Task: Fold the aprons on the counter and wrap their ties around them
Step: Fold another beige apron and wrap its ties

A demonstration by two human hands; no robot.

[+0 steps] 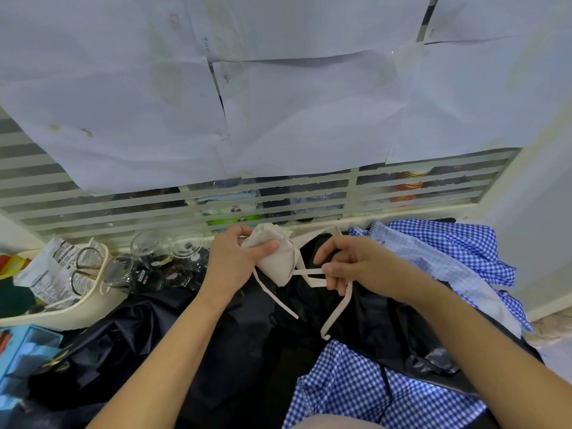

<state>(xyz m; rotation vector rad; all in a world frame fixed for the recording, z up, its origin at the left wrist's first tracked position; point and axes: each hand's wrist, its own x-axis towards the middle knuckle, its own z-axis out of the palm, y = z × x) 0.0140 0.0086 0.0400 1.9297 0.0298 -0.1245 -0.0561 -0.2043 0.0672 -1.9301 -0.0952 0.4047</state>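
Observation:
A small folded beige apron bundle (280,258) is held up above the counter by my left hand (236,258), thumb across its front and fingers behind. Its thin beige tie (306,275) runs from the bundle to my right hand (349,263), which pinches it just to the right. The tie's loose ends (335,314) hang down over a dark navy apron (173,345) spread on the counter. Blue-and-white checked aprons lie at the right (458,252) and at the front (356,385).
Several upturned glass cups (161,258) stand left of my hands. A cream basket (77,311) with packets and scissors sits at the far left, a blue box (21,348) below it. A slatted screen (278,193) with paper sheets backs the counter.

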